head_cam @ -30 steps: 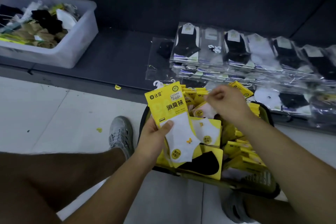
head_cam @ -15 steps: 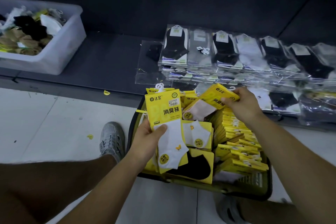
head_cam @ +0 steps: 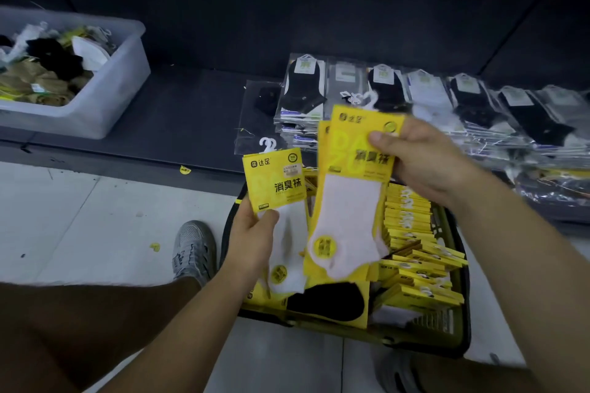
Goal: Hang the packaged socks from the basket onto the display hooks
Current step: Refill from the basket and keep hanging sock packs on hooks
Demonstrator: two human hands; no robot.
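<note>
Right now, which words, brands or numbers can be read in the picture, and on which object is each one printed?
"达足": brand, top of the yellow card sock pack in the left hand.
"消臭袜": large black words on that same pack.
"消臭袜": blurred but legible on the yellow pack with the pale pink sock in the right hand.
Its brand logo, the round badges, the white price sticker and the clear-bagged socks' labels: too blurred to read.

**A tally of what was on show**

Two hands were up, the left hand and the right hand, each gripping yellow-carded socks: one white pack on the left, a small pinkish bunch on the right, its number unclear. One basket held packs beyond counting. One clear bin sat on the shelf. Two shoes showed.
</note>
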